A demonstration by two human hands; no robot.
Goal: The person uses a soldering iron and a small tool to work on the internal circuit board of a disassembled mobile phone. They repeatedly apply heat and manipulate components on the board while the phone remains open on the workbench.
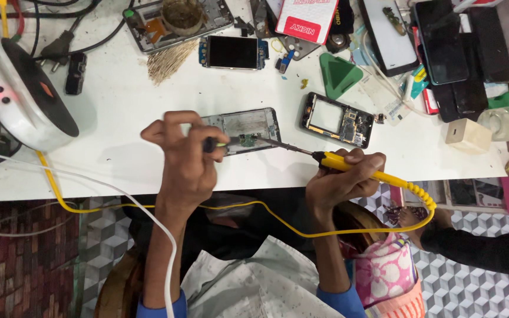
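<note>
Right hand [340, 182] fingers wrapped on the soldering iron [354, 168], left hand [187, 159] pinching tweezers [219, 143] – keep tip steady on the opened phone [248, 126]

My view from the head camera: both forearms are bare from wrist to near the elbow. My left hand [187, 162] and right hand [340, 182] carry no rings, watch or gloves that I can see. Blue sleeve cuffs show at the lower edge, one on each arm. Below them lies pale grey-white cloth with a faint fine print, creased into folds.
</note>
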